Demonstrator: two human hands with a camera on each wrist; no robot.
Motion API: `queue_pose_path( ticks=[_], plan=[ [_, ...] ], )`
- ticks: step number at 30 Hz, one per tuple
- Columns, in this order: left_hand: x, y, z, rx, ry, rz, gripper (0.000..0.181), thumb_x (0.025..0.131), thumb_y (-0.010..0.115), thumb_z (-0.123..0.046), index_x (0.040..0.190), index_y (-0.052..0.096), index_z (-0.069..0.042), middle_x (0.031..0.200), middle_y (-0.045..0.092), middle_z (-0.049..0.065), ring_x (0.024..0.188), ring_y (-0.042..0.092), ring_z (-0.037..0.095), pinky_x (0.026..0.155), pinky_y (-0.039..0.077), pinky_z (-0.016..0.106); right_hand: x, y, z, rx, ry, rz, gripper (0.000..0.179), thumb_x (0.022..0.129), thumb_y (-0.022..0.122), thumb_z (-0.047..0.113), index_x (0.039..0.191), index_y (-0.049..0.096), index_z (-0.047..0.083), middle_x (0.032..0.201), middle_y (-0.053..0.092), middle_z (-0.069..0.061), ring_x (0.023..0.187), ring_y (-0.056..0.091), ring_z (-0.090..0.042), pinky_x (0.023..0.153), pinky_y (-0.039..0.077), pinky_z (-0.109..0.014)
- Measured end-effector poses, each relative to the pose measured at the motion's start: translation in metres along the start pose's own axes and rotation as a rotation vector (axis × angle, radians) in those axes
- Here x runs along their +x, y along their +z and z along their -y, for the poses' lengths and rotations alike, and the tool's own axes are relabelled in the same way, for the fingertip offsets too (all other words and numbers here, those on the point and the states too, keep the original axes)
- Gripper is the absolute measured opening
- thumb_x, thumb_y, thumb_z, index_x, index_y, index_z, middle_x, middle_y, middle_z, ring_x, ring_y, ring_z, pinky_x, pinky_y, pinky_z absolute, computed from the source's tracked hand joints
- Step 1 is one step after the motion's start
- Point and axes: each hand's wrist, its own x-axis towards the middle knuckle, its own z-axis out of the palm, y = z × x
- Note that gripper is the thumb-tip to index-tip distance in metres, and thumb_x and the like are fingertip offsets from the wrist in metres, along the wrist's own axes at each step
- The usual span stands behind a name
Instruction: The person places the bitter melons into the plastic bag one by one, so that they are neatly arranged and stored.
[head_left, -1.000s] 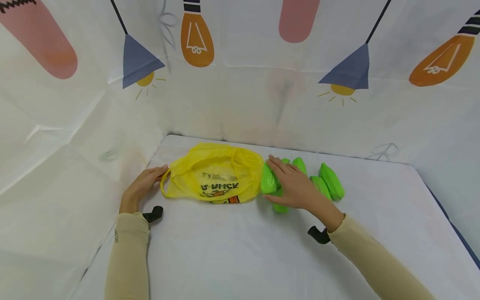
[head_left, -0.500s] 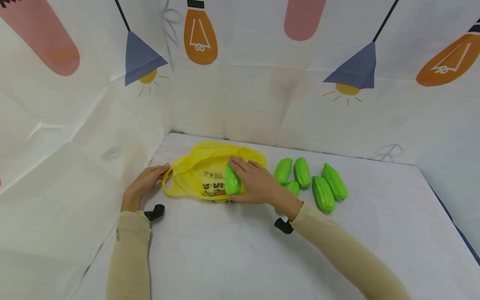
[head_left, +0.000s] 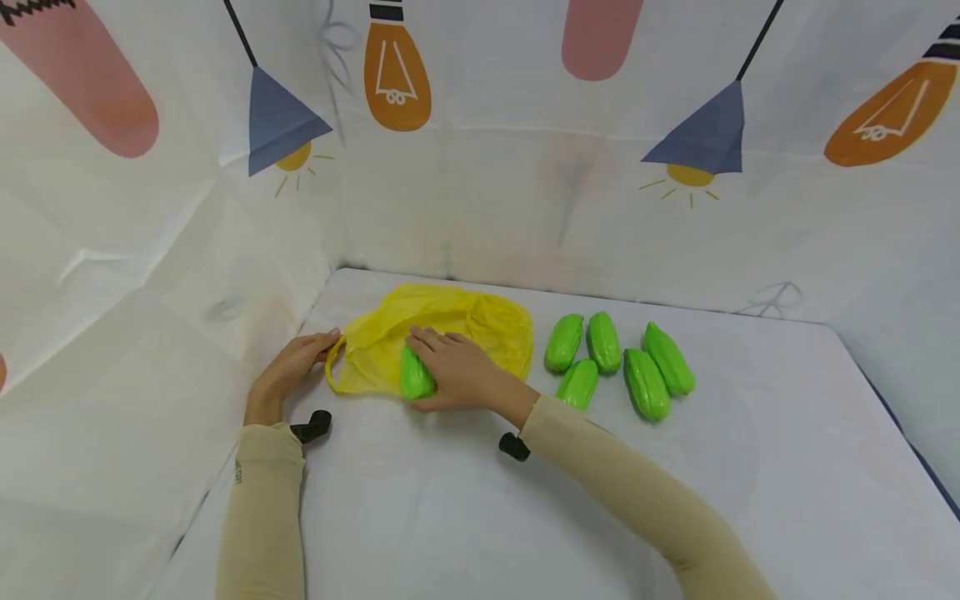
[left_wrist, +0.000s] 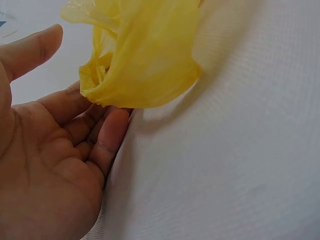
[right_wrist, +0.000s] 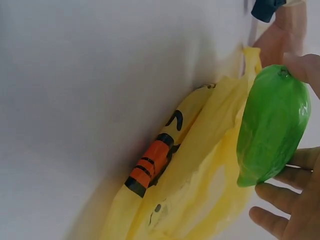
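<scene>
A yellow plastic bag (head_left: 502, 333) lies on the white table, its mouth spread and black print with an orange band (right_wrist: 150, 165) on its side. My left hand (head_left: 292, 371) rests at the bag's left handle (head_left: 333, 367). In the left wrist view its fingers (left_wrist: 110, 135) lie extended under the yellow plastic, the thumb (left_wrist: 35, 52) apart. Over the bag's opening, my right hand (head_left: 461, 371) grips a glossy green toy fruit (right_wrist: 272, 125), oblong and tapered, between thumb and fingers. The right palm is mostly outside the right wrist view.
Several more green toy fruits (head_left: 603, 342) lie loosely grouped right of the bag. One (head_left: 577, 383) is partly behind the right forearm. A white sheet with printed lamps (head_left: 693, 133) hangs behind the table. Black camera mounts (head_left: 311, 427) sit at both wrists.
My right hand has carried one green toy fruit leftward from the group and over the bag's opening. My left hand stays at the handle.
</scene>
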Motion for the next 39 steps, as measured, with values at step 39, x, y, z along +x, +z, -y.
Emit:
queue_pose_path(
  ticks=[39],
  plan=[
    [0.007,0.002,0.003,-0.037,-0.016,-0.004,0.083,0.094,0.046,-0.066,0.14,0.048,0.003,0.146,0.042,0.022,0.131,0.036,0.036,0.116,0.016,0.057,0.04,0.02,0.006,0.011,0.102,0.117,0.098,0.086,0.057,0.068,0.157,0.018,0.013,0.164,0.015,-0.004,0.149,0.022,-0.025,0.116,0.03,-0.043]
  ],
)
